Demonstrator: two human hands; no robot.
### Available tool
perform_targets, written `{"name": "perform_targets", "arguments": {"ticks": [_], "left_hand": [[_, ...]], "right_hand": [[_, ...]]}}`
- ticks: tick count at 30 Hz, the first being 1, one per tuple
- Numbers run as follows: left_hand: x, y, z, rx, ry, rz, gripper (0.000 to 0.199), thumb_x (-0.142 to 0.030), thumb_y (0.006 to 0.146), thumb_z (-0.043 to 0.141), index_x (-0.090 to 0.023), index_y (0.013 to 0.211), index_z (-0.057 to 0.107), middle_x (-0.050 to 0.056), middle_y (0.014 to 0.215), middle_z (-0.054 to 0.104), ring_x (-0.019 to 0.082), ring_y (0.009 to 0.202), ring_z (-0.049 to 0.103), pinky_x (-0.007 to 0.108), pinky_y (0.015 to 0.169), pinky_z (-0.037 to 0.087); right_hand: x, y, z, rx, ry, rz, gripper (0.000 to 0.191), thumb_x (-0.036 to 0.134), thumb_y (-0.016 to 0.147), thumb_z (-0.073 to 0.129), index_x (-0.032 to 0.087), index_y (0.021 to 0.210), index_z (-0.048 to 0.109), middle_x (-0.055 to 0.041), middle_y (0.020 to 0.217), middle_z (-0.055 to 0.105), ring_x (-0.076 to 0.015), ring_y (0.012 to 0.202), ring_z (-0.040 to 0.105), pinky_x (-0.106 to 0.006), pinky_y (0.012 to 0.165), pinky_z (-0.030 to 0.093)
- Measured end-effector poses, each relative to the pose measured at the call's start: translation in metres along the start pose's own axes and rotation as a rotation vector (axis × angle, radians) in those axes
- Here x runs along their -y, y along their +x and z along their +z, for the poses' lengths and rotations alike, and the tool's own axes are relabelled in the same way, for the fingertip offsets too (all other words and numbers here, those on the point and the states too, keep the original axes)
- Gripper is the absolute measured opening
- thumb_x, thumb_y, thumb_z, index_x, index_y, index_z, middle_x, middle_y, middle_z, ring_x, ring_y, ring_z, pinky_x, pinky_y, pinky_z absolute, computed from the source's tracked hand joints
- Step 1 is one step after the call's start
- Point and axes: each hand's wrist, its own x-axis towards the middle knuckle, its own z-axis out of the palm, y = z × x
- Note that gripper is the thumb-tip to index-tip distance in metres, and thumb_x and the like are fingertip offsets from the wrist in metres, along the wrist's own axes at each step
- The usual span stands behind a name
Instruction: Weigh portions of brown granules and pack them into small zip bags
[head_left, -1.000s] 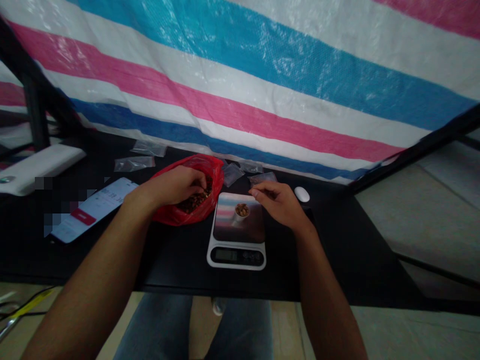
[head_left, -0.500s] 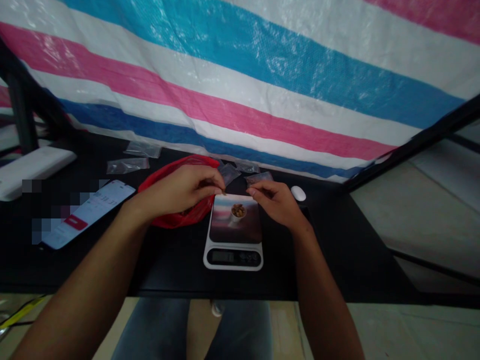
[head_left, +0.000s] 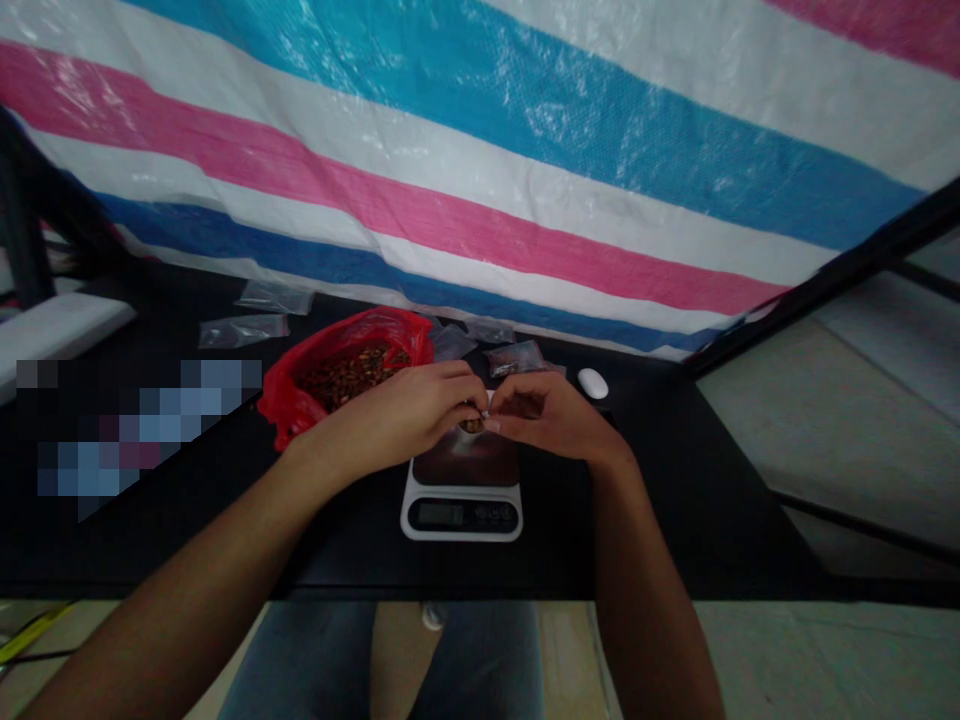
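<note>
A kitchen scale with a dark plate and white body lies in front of me. On its plate stands a small white cup of brown pieces, mostly covered by my fingers. My left hand reaches over the cup from the left, thumb and fingers pinched together at the rim. From the right, my right hand meets it there, its thumb and fingertips brought together too. Whatever is between the fingertips is too small to make out. Left of the scale sits an open red plastic bag holding many brown pieces.
Clear plastic bags lie along the back of the table, one near my right hand holding dark contents. A white mouse is at the right. A blurred-out phone and a white box-like object are at the left.
My left hand has moved right from the red bag to over the cup, leaving the bag's contents visible. My right hand has come lower and left, and the fingertips of both now meet.
</note>
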Motion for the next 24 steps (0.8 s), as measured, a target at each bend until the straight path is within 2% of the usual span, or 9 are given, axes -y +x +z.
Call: {"name": "perform_targets", "arguments": {"ticks": [10,24], "left_hand": [[0.002,-0.003,-0.002,0.031,-0.004,0.002,0.017,-0.020,0.102,0.056,-0.020,0.100,0.072,0.004,0.101,0.070,0.017,0.092,0.069,0.028,0.081,0.049],[0.011,-0.006,-0.004,0.024,-0.095,0.016,0.010,-0.018,0.098,0.065,-0.022,0.102,0.074,0.002,0.104,0.073,0.017,0.096,0.070,0.026,0.086,0.048]], "right_hand": [[0.000,0.000,0.002,0.003,-0.042,0.019,0.011,0.029,0.086,0.076,0.019,0.085,0.073,0.0012,0.071,0.067,-0.0123,0.063,0.057,-0.024,0.057,0.042],[-0.001,0.001,0.001,0.029,-0.004,0.006,0.012,0.031,0.087,0.073,0.019,0.084,0.069,0.0013,0.072,0.065,-0.0129,0.065,0.057,-0.025,0.059,0.044]]}}
